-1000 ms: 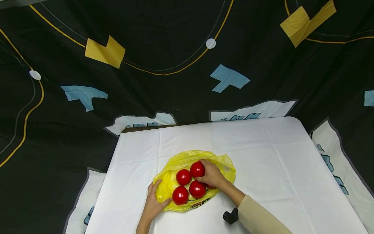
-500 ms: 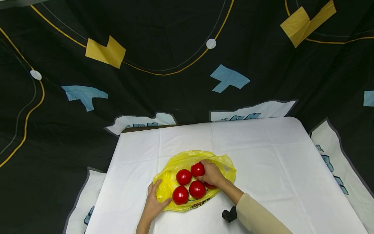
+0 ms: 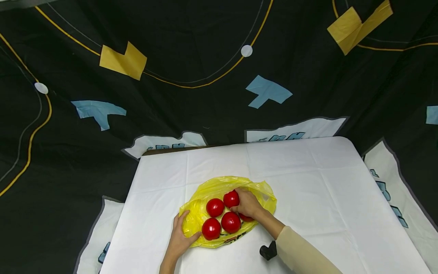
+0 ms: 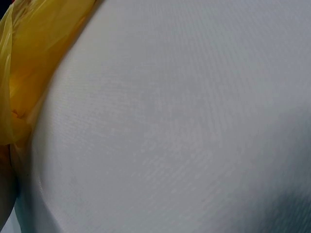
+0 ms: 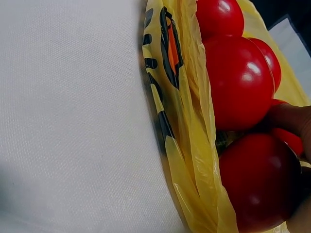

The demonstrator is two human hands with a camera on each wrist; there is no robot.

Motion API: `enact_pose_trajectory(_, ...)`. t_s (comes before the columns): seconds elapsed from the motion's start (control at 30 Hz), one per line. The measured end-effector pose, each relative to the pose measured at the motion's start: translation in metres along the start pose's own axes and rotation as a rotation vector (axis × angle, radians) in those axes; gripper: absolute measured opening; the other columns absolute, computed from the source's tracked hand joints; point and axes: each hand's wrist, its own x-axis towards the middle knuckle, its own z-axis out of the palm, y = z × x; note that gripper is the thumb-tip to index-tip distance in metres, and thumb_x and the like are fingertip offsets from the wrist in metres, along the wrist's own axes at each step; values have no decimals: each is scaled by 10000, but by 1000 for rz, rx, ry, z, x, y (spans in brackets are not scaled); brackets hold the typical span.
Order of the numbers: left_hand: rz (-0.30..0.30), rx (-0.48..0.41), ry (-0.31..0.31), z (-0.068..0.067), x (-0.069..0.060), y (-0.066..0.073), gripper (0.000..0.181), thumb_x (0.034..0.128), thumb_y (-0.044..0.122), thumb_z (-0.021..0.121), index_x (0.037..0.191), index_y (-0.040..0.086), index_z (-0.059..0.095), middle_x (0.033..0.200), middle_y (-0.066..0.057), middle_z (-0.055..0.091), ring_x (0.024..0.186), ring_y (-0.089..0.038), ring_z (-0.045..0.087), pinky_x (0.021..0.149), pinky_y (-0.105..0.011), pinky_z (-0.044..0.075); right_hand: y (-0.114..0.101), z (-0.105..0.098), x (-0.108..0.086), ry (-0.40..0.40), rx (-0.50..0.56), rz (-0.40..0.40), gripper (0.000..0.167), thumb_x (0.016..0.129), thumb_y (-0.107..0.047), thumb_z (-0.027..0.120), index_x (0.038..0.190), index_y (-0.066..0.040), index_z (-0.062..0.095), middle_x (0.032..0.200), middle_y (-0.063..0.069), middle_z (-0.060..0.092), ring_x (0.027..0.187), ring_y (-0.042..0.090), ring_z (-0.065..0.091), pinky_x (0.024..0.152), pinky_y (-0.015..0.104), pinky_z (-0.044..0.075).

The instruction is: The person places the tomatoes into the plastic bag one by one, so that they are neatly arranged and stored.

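Observation:
A yellow plastic bag lies spread on the white-covered table, its mouth facing up. Several glossy red balls sit in it, among them a front-left ball and a front-middle ball. My right hand reaches into the bag and grips the far ball between thumb and fingers; another ball is partly hidden beneath this hand. In the right wrist view, the thumb passes between the balls. My left hand rests on the bag's left edge, thumb and fingers spread apart.
A black object lies by the right sleeve, partly covered by it. White cloth covers the table. Behind the far edge hangs a dark patterned cloth. Black print shows on the bag's side in the right wrist view.
Almost nothing differs. The right forearm and sleeve have shifted very slightly to the left, along with the black object beside them; the left hand stays in place.

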Motion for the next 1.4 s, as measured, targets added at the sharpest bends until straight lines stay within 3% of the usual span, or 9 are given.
enact_pose_trajectory(1.4,3,5,-2,1,0,0,891,688,379,826,1423,228,346,1478,-130,216,1348,-408,263,1037,-654,242,-4,0,1,-27,-18,33,551,716,-202,829,1161,-28,556,1028,84,616,971,252,592,841,404,514)
